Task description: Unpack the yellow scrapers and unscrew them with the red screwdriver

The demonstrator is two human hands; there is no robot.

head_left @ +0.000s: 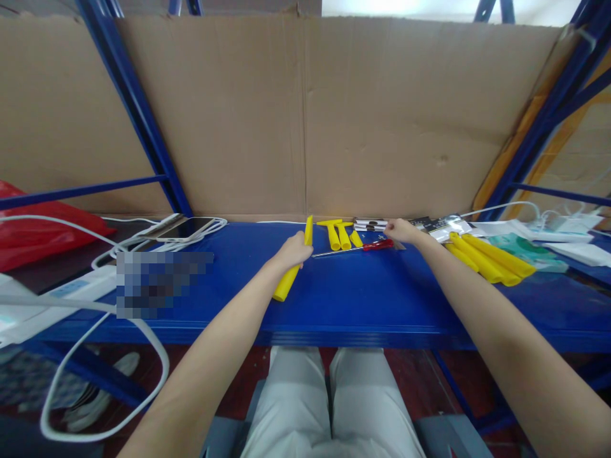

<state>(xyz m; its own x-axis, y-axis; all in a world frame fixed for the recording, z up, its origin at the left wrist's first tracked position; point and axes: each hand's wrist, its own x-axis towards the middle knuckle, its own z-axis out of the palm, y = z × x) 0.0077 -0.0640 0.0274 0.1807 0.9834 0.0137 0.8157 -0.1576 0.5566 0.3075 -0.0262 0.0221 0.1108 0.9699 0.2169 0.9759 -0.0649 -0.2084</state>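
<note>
My left hand (292, 249) is wrapped round a long yellow plastic handle (286, 285), which it holds tilted above the blue table (363, 299). Its lower end points towards me. Farther right, my right hand (400, 230) reaches down to the tabletop with its fingers together; whatever may be between the fingertips is too small to make out. Just below that hand lies a screwdriver with a red handle (377, 245), its shaft pointing left. Yellow T-shaped pieces (333, 235) and a short yellow piece (356, 238) lie between my hands, towards the back.
Several yellow tubular handles (491, 257) are piled on the right, by a green packet (529, 251) and a silver-black packet (449, 226). White cables (210, 229) and a phone (186, 229) lie left. Cardboard (305, 114) walls the back; blue posts (143, 121) flank it.
</note>
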